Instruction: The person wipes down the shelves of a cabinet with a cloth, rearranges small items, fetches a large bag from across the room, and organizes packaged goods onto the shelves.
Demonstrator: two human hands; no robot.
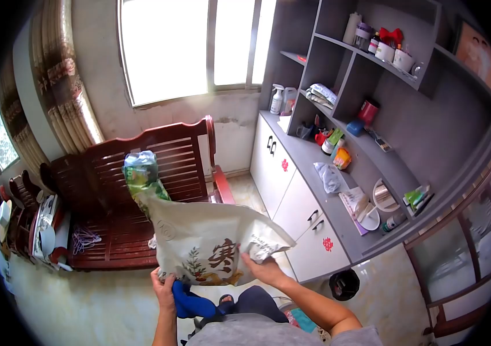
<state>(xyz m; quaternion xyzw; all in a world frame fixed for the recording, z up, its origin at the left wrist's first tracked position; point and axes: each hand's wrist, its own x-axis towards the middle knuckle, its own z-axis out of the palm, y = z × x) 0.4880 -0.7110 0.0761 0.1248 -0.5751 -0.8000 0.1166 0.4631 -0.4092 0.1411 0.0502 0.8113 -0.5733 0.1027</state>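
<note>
A large cream-coloured bag (193,230) with dark printed characters and a leaf picture is spread out in front of the body. My left hand (164,288) is closed on its lower left corner, close to a blue cloth (192,301). On the right side of the bag, my right hand (261,270) grips the edge, its fingers partly behind the material. A green and clear plastic package (143,173) shows just above the bag's upper left corner, in front of the bench; whether the two touch is unclear.
Behind the bag stands a dark red wooden bench (104,230) with clothes hangers (85,239) on its seat. Grey shelves and a white cabinet (300,202) with bottles and packets fill the right. A black bin (344,285) stands on the floor by the cabinet.
</note>
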